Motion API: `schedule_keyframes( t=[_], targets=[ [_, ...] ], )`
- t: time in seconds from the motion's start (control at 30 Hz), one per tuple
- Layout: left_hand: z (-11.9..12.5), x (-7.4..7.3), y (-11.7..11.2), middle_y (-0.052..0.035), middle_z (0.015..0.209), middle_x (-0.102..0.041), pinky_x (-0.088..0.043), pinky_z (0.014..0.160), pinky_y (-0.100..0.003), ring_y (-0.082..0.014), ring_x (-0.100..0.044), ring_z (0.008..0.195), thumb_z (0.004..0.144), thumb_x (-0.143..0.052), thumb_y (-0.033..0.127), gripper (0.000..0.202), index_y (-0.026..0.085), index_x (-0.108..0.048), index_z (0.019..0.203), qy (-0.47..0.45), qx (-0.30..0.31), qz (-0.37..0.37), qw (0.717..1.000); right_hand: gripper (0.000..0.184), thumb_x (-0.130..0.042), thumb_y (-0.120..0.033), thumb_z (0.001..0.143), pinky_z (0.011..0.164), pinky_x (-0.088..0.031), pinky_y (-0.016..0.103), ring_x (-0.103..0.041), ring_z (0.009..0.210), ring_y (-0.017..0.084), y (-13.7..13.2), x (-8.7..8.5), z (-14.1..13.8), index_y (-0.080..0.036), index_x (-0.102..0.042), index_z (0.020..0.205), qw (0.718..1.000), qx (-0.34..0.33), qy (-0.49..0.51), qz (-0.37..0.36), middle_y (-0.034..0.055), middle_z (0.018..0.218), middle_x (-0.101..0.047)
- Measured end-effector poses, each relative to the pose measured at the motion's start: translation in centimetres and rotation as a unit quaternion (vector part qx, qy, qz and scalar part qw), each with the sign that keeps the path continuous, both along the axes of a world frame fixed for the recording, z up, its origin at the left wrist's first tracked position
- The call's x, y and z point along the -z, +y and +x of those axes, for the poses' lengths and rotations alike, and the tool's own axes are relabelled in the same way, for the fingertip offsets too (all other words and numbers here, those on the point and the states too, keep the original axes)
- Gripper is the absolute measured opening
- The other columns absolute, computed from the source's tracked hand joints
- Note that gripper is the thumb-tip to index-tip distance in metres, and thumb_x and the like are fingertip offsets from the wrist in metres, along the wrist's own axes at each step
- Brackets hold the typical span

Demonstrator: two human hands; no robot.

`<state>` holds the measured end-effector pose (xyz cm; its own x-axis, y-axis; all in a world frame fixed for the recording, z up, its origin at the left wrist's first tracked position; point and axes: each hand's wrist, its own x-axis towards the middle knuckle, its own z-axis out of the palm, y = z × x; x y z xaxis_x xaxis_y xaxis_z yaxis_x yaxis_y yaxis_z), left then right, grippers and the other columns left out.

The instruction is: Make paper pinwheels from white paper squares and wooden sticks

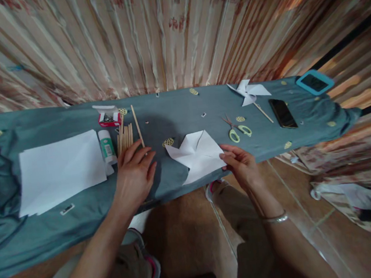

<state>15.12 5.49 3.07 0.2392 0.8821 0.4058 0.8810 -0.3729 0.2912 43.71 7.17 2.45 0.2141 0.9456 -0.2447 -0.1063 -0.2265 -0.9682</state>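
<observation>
My left hand [134, 172] lies on the teal cloth, fingers stretched out, fingertips touching a wooden stick [137, 124] beside a bundle of sticks [125, 138]. My right hand [241, 163] pinches the right edge of a folded white paper pinwheel [198, 153] lying flat near the table's front edge. A glue stick [107, 145] lies left of the sticks.
A stack of white paper [59, 170] lies at the left. A red-and-white box [108, 115] sits at the back. Green-handled scissors [236, 129], a finished pinwheel on a stick [250, 91], a black phone [283, 113] and a blue-framed device [314, 81] lie to the right. Curtains hang behind.
</observation>
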Motion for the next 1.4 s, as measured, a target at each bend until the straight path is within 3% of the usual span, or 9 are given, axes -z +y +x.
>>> schedule_keyframes(
  t=[0.1, 0.2, 0.37, 0.47, 0.57, 0.67, 0.77, 1.13, 1.4],
  targets=[
    [1.1, -0.5, -0.9, -0.0116, 0.114, -0.066, -0.044, 0.102, -0.046, -0.0265, -0.052, 0.121, 0.092, -0.05, 0.024, 0.026, 0.014, -0.063, 0.112, -0.065, 0.047, 0.049, 0.996, 0.044, -0.084, -0.033, 0.051, 0.046, -0.049, 0.02, -0.056, 0.051, 0.007, 0.0, -0.1, -1.1, -0.018, -0.069, 0.09, 0.999, 0.026, 0.04, -0.002, -0.0047, 0.066, -0.068],
    [2.7, -0.4, -1.9, -0.012, 0.118, -0.063, -0.046, 0.1, -0.045, -0.0254, -0.053, 0.119, 0.092, -0.053, 0.027, 0.031, 0.015, -0.056, 0.12, -0.099, 0.098, 0.058, 0.988, 0.047, -0.084, -0.035, 0.05, 0.049, -0.052, 0.021, -0.058, 0.053, 0.009, -0.7, -0.2, -2.6, -0.019, -0.068, 0.091, 0.999, 0.004, 0.051, -0.013, -0.0048, 0.067, -0.067],
    [4.4, 0.8, -2.7, -0.0135, 0.117, -0.063, -0.047, 0.096, -0.047, -0.0284, -0.054, 0.114, 0.085, -0.063, 0.029, 0.038, 0.014, -0.055, 0.118, -0.079, 0.157, 0.051, 0.983, 0.047, -0.073, -0.049, 0.069, 0.044, -0.047, 0.023, -0.058, 0.047, 0.012, -2.6, -0.5, -3.3, -0.017, -0.065, 0.102, 0.988, -0.113, -0.102, 0.003, -0.0038, 0.057, -0.064],
    [4.9, 1.0, -2.7, -0.0131, 0.115, -0.064, -0.047, 0.093, -0.047, -0.0282, -0.055, 0.11, 0.085, -0.063, 0.024, 0.031, 0.013, -0.057, 0.114, -0.057, 0.158, 0.028, 0.985, 0.034, -0.059, -0.048, 0.084, 0.05, -0.048, 0.026, -0.059, 0.049, 0.014, -3.2, -1.0, -2.0, -0.017, -0.069, 0.093, 0.945, -0.139, -0.291, 0.053, -0.0004, 0.058, -0.065],
    [5.4, 1.0, -2.7, -0.0137, 0.114, -0.064, -0.047, 0.092, -0.046, -0.0283, -0.055, 0.11, 0.086, -0.061, 0.02, 0.027, 0.012, -0.059, 0.111, -0.043, 0.163, 0.021, 0.985, 0.028, -0.052, -0.039, 0.091, 0.07, -0.054, 0.033, -0.067, 0.072, 0.02, -3.2, -1.2, -1.2, -0.018, -0.07, 0.094, 0.877, -0.1, -0.442, 0.157, 0.0061, 0.078, -0.073],
    [5.9, 1.0, -2.6, -0.0136, 0.11, -0.064, -0.049, 0.087, -0.045, -0.0286, -0.055, 0.107, 0.086, -0.06, 0.02, 0.025, 0.011, -0.06, 0.11, -0.035, 0.16, 0.005, 0.987, 0.027, -0.047, -0.024, 0.093, 0.094, -0.05, 0.04, -0.063, 0.104, 0.024, -3.1, -0.9, -1.4, -0.017, -0.067, 0.11, 0.816, -0.153, -0.477, 0.288, 0.0109, 0.11, -0.071],
    [6.1, 1.2, -2.5, -0.0127, 0.106, -0.064, -0.051, 0.083, -0.043, -0.0274, -0.055, 0.101, 0.086, -0.06, 0.02, 0.024, 0.012, -0.061, 0.109, -0.027, 0.149, -0.016, 0.988, 0.034, -0.042, -0.013, 0.092, 0.101, -0.047, 0.041, -0.056, 0.117, 0.022, -3.1, -0.4, -2.1, -0.015, -0.063, 0.119, 0.783, -0.247, -0.467, 0.329, 0.0117, 0.124, -0.065],
    [6.0, 1.5, -2.4, -0.0096, 0.1, -0.066, -0.053, 0.082, -0.04, -0.024, -0.057, 0.092, 0.089, -0.057, 0.022, 0.019, 0.012, -0.062, 0.104, -0.028, 0.138, -0.024, 0.99, 0.038, -0.056, -0.012, 0.083, 0.103, -0.047, 0.046, -0.054, 0.119, 0.025, -2.9, -0.4, -1.9, -0.017, -0.063, 0.12, 0.79, -0.287, -0.46, 0.285, 0.0115, 0.127, -0.062],
    [5.7, 1.5, -2.1, -0.0074, 0.094, -0.07, -0.055, 0.077, -0.033, -0.0198, -0.062, 0.087, 0.094, -0.049, 0.019, 0.02, 0.013, -0.064, 0.105, -0.053, 0.124, -0.006, 0.991, 0.029, -0.063, -0.024, 0.085, 0.102, -0.046, 0.045, -0.058, 0.115, 0.023, -2.5, -0.6, -1.9, -0.022, -0.067, 0.113, 0.828, -0.269, -0.418, 0.26, 0.0086, 0.122, -0.066]
  ],
)
